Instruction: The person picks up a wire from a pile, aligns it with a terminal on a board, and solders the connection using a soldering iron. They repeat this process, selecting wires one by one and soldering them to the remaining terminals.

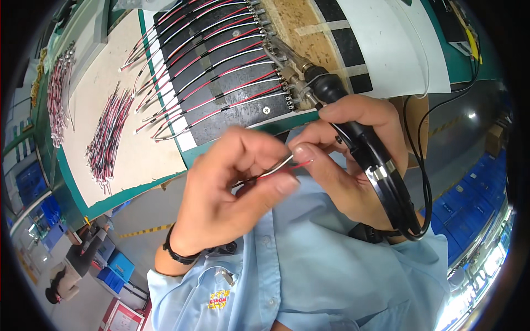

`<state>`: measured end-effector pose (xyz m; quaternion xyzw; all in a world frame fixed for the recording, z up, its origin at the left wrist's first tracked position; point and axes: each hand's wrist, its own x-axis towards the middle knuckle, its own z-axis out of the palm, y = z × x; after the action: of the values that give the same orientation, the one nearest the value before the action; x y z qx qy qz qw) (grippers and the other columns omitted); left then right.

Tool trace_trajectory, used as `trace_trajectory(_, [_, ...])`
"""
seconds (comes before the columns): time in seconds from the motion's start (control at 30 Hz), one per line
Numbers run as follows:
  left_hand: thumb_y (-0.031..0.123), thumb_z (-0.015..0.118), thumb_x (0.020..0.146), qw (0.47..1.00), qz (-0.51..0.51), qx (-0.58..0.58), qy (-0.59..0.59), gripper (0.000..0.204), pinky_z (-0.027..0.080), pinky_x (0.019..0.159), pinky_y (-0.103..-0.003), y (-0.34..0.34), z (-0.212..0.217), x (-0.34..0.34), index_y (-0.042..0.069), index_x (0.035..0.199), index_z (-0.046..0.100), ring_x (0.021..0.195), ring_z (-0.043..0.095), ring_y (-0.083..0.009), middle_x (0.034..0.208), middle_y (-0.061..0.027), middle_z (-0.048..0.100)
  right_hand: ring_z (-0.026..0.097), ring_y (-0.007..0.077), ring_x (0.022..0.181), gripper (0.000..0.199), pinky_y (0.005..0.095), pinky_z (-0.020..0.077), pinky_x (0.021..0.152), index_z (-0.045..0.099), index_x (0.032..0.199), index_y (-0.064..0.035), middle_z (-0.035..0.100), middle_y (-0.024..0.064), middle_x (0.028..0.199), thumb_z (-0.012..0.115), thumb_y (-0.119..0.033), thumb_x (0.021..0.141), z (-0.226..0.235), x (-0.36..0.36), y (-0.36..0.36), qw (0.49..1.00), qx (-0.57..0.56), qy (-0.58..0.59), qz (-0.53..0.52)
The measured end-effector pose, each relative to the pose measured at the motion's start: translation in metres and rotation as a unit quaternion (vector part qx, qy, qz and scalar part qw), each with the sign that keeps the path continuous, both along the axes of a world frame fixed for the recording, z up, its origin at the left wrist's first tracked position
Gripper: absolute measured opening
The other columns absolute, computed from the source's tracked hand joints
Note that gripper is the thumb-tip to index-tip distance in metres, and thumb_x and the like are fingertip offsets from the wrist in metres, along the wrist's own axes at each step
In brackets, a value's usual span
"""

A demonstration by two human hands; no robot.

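Observation:
My left hand [221, 187] is closed in front of my chest, pinching a thin wire lead [276, 167] with red and white strands. Some of the lead is hidden in the palm. The right thumb and fingertips meet at its loose ends. Held in my right hand [353, 182] is a black soldering iron [381, 171] with metal tubing at its front end, pointing up and left toward the bench. Beyond the hands, several red, white and black leads [207, 66] lie side by side across a black board [226, 124], their right ends at a row of small metal connectors [288, 94].
Two bundles of leads, one nearer [109, 138] and one farther left [59, 94], lie on a pale sheet [152, 160] on the green bench. A black cable [426, 182] loops from the iron's rear. Blue crates [469, 204] stand on the right; a person [62, 284] is at lower left.

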<state>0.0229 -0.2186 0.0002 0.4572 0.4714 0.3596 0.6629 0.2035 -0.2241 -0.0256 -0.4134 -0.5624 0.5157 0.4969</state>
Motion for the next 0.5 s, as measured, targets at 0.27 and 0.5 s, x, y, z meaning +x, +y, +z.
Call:
trace_trajectory(0.27, [0.003,0.062,0.093,0.998,0.036,0.041,-0.015,0.007,0.051,0.064,-0.022,-0.0091,-0.0022,-0.0033,-0.003,0.094,0.059,0.075,0.066,-0.0106,0.086,-0.0092,0.069,0.068,0.0193,0.082,0.044,0.0294,0.0575,0.070,0.037,0.119,0.0006,0.066,0.0169,0.087,0.065,0.007,0.086,0.0009,-0.0027,-0.0024,0.998,0.058,-0.031,-0.014])
trace_trajectory(0.5, [0.003,0.061,0.093,1.000,-0.005,0.012,0.004,0.007,0.049,0.063,-0.021,-0.0069,-0.0029,-0.0089,-0.003,0.097,0.059,0.076,0.065,-0.0091,0.086,-0.0058,0.066,0.068,0.0196,0.083,0.046,0.0303,0.0582,0.072,0.036,0.119,0.0010,0.066,0.0174,0.088,0.066,0.008,0.084,-0.0009,-0.0021,0.0005,0.998,0.056,-0.028,0.014])
